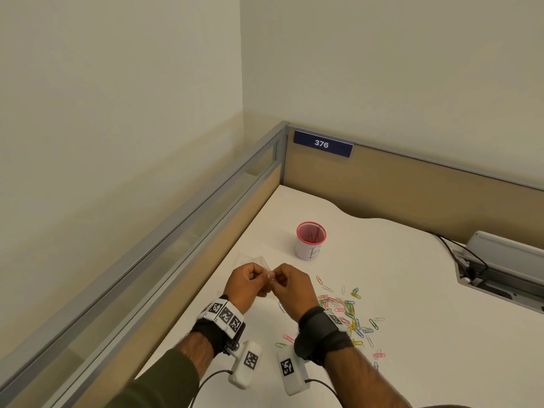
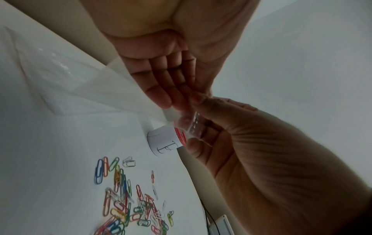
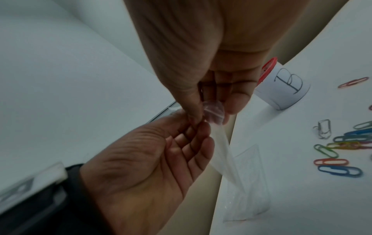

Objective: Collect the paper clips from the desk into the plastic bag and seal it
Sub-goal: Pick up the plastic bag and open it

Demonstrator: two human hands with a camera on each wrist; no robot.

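Head view: left hand [image 1: 245, 282] and right hand [image 1: 290, 287] both pinched the bag [image 2: 84, 89] above the counter [image 1: 412, 304]; clips [image 1: 350, 313] lay scattered right, cup [image 1: 310, 241] beyond.

Both hands raised together, fingertips meeting.
The left hand [image 1: 246, 280] and right hand [image 1: 291, 287] each pinch with curled fingers, wrists apart.

The plastic bag [image 1: 252, 262] is held above the desk [image 1: 397, 284] between the left hand [image 1: 248, 282] and the right hand [image 1: 290, 287], which meet at its edge. Behind the hands a cup [image 1: 310, 241] is stood. The paper clips [image 1: 350, 313] are scattered on the desk to the right of the hands. At the far right a cable box [image 1: 500, 266] is set into the desk.
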